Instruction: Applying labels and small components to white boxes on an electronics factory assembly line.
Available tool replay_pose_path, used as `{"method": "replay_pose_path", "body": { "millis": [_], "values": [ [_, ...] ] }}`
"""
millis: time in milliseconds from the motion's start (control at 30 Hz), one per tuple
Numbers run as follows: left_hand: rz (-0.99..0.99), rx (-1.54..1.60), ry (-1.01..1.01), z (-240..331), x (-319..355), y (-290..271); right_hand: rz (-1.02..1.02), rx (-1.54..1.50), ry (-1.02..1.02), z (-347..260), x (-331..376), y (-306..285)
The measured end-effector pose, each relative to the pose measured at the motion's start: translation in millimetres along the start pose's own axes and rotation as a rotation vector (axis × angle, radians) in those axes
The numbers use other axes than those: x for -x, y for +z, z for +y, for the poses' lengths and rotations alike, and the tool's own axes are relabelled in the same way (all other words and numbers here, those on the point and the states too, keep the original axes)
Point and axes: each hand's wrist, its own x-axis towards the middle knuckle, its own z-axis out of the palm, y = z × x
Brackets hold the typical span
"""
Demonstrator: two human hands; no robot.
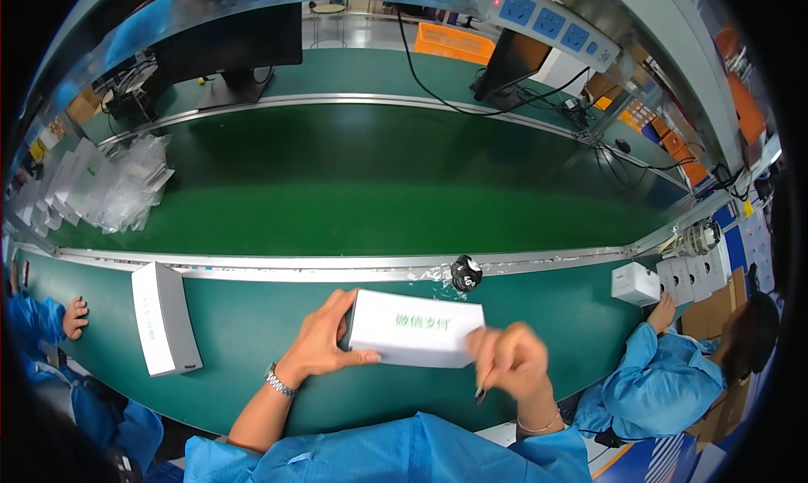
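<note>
A long white box (408, 336) with green print on top lies in front of me on the green bench. My left hand (324, 340) grips its left end, thumb along the near side and fingers behind. At the box's right end is my right hand (509, 357), its fingers pinched together and slightly blurred. A small dark, pointed tool (480, 395) sticks out below those fingers; its exact kind is unclear. Just behind the box, a black round object with white marks (466, 273) sits among small clear scraps at the metal rail.
Another white box (164, 319) stands to the left, near a co-worker's hand (75, 318). At the right, a co-worker's hand (662, 312) touches small white boxes (635, 283). Beyond the metal rail (353, 269) runs a green belt (362, 188), with plastic-wrapped packs (114, 184) at far left.
</note>
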Motion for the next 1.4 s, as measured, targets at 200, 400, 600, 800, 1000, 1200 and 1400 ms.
{"method": "replay_pose_path", "body": {
  "millis": [200,400,600,800,1000,1200,1400],
  "values": [
    [0.288,-0.104,0.077,-10,56,-11,0.531,0.464,0.043,14,-13,-49],
    [0.761,-0.069,-0.195,-65,146,-49,0.632,0.773,0.243,82,-14,-79],
    [1.156,-0.484,-0.335,-47,170,-46,0.529,1.262,0.178,108,-13,-76],
    [1.335,-0.856,0.008,-29,158,-37,0.530,1.526,0.056,68,-25,-72],
    [0.992,-0.543,0.333,-14,139,-14,1.235,2.051,0.616,-17,31,-147],
    [0.616,-0.354,0.414,15,91,-8,1.275,1.767,0.802,-67,92,-165],
    [0.376,-0.284,0.183,28,64,5,0.531,1.571,0.383,-48,44,-12]
  ]
}}
